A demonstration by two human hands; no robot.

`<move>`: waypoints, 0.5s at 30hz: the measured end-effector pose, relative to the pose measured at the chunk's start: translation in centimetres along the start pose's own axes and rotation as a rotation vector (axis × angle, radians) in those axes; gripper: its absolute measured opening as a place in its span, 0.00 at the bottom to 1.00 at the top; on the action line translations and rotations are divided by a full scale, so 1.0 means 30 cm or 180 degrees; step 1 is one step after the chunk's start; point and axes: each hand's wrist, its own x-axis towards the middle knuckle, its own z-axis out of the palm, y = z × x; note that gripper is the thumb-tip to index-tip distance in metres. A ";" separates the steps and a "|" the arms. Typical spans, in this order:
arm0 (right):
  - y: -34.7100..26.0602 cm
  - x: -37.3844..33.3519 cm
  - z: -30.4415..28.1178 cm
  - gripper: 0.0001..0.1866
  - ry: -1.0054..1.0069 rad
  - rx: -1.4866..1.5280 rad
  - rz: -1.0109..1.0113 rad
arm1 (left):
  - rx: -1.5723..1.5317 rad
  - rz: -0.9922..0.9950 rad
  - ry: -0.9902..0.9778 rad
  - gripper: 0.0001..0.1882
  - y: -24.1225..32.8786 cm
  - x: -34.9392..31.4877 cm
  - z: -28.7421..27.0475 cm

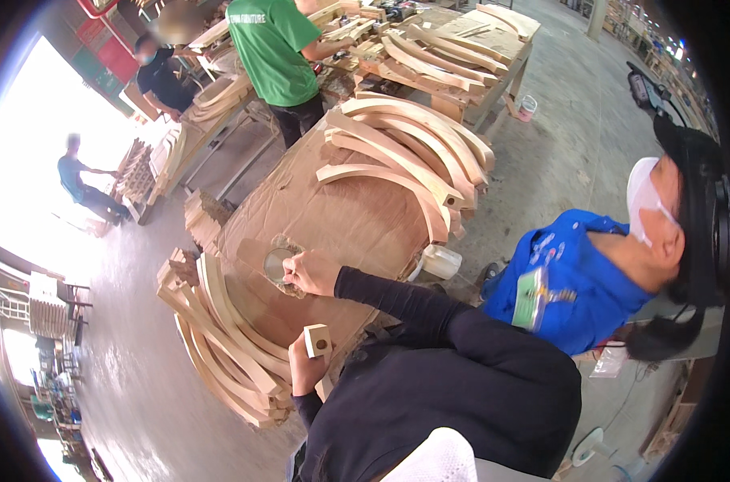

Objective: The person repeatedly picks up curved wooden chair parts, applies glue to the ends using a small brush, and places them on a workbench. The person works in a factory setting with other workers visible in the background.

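My left hand (304,371) is closed around a pale wooden piece (318,342), whose square end with a round hole faces up. The rest of that piece is mostly hidden by my hand and body. My right hand (315,273) reaches over the cardboard-covered table (252,233), its fingers pinched at the edge of a round, greyish shallow dish (277,263). What sits between those fingertips is too small to make out. Around the dish is a crusty, brownish patch (288,243). Beside my left hand lies a pile of curved wooden parts (228,329).
More curved wooden parts (413,149) are stacked at the table's far end. A person in blue (558,273) stands close on my right, near a white plastic container (441,261). Another person in green (273,52) works beyond the table. A workbench (469,88) holds further curved parts.
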 end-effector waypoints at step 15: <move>-0.021 0.024 -0.077 0.10 -0.0243 0.0175 -0.0031 | 0.0013 -0.0249 0.0013 0.13 0.102 0.016 0.028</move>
